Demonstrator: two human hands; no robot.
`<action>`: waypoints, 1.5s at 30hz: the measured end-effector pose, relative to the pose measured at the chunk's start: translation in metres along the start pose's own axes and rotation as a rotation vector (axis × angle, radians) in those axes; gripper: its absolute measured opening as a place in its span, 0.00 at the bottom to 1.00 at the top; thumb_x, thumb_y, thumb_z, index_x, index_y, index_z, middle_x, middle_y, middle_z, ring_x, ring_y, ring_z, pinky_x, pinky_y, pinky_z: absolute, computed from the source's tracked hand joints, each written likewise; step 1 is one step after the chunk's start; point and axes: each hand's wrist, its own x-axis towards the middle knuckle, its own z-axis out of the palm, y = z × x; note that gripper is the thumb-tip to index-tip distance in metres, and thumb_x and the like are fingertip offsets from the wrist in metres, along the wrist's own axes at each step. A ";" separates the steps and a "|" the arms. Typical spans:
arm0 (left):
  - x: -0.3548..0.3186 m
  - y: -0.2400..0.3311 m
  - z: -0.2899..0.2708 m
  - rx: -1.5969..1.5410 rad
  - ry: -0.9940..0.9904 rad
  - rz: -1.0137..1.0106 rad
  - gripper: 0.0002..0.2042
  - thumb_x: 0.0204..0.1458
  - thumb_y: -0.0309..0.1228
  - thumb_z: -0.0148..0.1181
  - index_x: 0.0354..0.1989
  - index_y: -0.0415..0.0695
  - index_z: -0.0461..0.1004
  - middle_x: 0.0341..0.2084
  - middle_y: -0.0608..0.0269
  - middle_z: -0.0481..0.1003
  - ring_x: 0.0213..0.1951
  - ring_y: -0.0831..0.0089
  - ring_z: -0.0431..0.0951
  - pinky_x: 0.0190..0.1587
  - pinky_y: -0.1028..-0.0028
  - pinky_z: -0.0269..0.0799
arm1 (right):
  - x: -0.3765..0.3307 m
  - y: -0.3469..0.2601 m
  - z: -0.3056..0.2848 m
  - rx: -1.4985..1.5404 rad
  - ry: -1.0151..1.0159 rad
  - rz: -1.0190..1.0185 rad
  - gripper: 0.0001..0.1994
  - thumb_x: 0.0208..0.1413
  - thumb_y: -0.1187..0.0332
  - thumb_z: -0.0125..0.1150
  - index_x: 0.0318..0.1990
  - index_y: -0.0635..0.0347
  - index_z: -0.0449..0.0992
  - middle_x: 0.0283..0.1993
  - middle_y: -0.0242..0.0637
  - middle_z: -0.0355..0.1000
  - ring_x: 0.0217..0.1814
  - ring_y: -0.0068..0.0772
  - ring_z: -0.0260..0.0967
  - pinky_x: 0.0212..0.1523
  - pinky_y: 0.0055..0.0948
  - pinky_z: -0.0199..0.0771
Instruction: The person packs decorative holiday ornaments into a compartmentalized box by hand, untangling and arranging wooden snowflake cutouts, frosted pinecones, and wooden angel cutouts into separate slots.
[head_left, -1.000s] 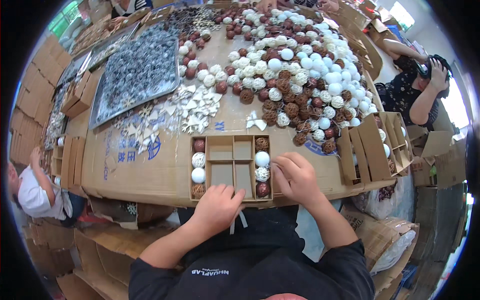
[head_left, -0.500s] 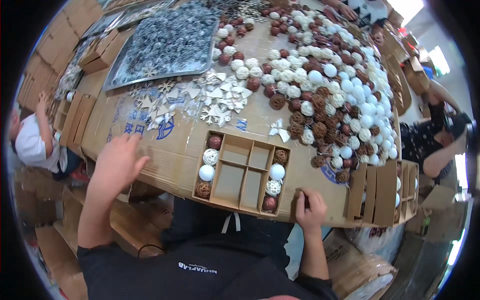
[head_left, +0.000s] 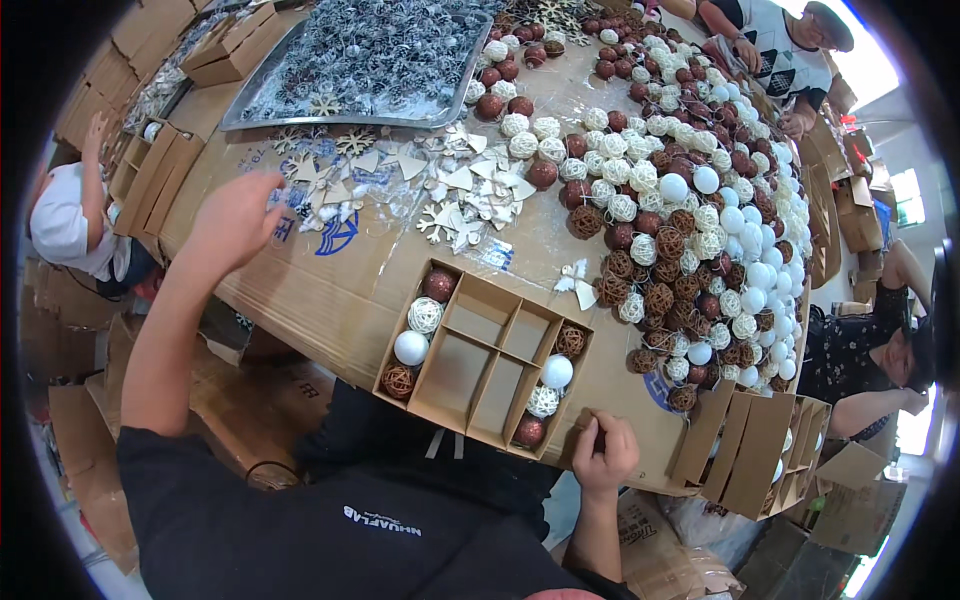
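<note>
I see a heap of white, brown and dark red round ornament balls [head_left: 700, 190] across the cardboard-covered table [head_left: 330, 300]. A silver metal tray of glittery pieces [head_left: 370, 60] sits at its far side.

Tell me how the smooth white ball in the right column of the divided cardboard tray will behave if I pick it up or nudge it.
The smooth white ball is round, so it would probably roll if nudged, though the cardboard tray dividers should stop it. Its glossy surface looks slippery next to the woven ball below it. It is likely light, perhaps fragile; use a gentle grip.
</note>
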 end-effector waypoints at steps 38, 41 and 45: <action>-0.007 -0.001 -0.013 -1.126 0.344 0.022 0.21 0.64 0.29 0.57 0.66 0.48 0.72 0.34 0.75 0.73 0.37 0.86 0.68 0.50 0.81 0.66 | -0.005 -0.001 -0.003 0.056 0.021 0.059 0.03 0.58 0.79 0.62 0.37 0.66 0.80 0.30 0.41 0.77 0.29 0.31 0.74 0.31 0.29 0.74; -0.008 0.022 -0.003 -1.140 0.234 0.069 0.24 0.62 0.26 0.58 0.69 0.45 0.68 0.33 0.75 0.68 0.38 0.85 0.67 0.46 0.81 0.65 | -0.005 0.000 0.000 0.053 0.031 0.051 0.03 0.56 0.79 0.63 0.37 0.65 0.81 0.29 0.41 0.76 0.27 0.34 0.73 0.30 0.30 0.72; -0.013 0.035 -0.003 -1.088 0.233 0.122 0.25 0.62 0.25 0.59 0.69 0.45 0.68 0.32 0.74 0.67 0.38 0.85 0.67 0.46 0.81 0.65 | -0.004 -0.001 0.001 0.063 0.044 0.025 0.04 0.55 0.79 0.64 0.37 0.64 0.81 0.28 0.40 0.75 0.25 0.34 0.71 0.27 0.30 0.70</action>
